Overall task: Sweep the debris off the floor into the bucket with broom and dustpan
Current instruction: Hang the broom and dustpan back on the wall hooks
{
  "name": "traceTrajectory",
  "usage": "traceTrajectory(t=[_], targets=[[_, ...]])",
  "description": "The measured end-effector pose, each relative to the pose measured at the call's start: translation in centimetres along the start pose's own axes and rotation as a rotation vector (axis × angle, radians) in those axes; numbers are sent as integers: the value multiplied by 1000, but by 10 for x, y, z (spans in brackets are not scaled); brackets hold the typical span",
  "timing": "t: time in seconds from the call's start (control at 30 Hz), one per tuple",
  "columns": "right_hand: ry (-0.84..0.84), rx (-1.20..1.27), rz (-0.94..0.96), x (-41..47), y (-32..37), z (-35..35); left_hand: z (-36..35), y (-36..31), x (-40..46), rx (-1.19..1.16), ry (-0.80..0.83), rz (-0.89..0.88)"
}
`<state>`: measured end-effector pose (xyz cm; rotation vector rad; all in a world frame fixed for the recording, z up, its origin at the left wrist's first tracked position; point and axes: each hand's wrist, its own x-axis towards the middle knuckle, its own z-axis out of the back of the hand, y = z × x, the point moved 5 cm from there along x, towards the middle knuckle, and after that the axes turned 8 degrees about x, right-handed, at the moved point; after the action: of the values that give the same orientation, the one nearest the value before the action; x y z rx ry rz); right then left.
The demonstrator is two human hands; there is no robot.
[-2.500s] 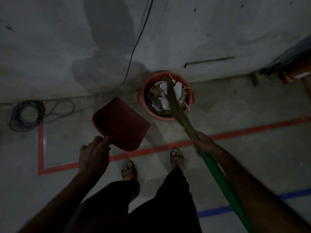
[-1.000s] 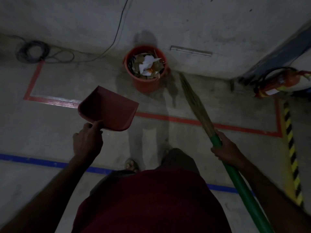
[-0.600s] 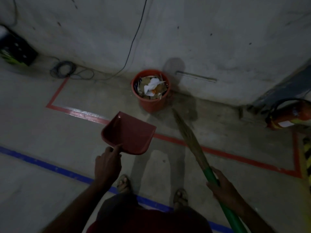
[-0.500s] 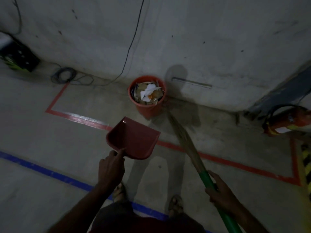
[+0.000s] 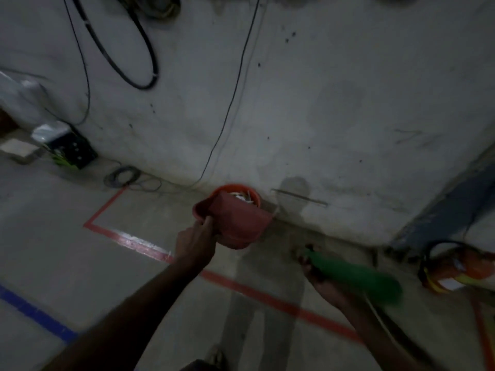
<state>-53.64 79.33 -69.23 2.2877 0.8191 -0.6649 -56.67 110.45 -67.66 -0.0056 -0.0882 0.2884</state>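
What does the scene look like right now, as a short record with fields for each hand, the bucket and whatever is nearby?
left hand: left hand grips the red dustpan, held up in front of the bucket
right hand: right hand holds the green broom handle, blurred
bucket: orange bucket stands at the wall, paper scraps inside
floor: red tape line, blue tape line
nearby: fire extinguisher lying at right

no lettering can be read; the fire extinguisher's white label is blurred.
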Motion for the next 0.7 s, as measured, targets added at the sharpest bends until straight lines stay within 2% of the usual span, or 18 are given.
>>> traceTrajectory(t=[0.07, 0.13, 0.2, 0.3, 0.4, 0.53, 0.57, 0.63, 0.7], targets=[[82, 4, 46, 14, 13, -45, 20, 3, 29, 35, 6, 4], [25, 3, 135, 25, 23, -83, 37, 9, 54, -34, -13, -3], [-39, 140, 157, 39, 33, -114, 58, 12, 76, -102, -4, -43], [27, 309, 160, 38, 49, -162, 104, 10, 107, 37, 48, -134], [170, 340, 215, 35, 69, -209, 152, 13, 142, 84, 31, -206], [387, 188, 286, 22, 88, -271, 221, 15, 190, 98, -14, -396], [394, 126, 316, 17, 93, -285, 242, 11, 199, 142, -24, -444], [294, -64, 414, 6, 106, -310, 282, 0, 210, 219, -38, -518], [113, -339, 525, -3, 127, -327, 327, -13, 216, 232, -43, -560]])
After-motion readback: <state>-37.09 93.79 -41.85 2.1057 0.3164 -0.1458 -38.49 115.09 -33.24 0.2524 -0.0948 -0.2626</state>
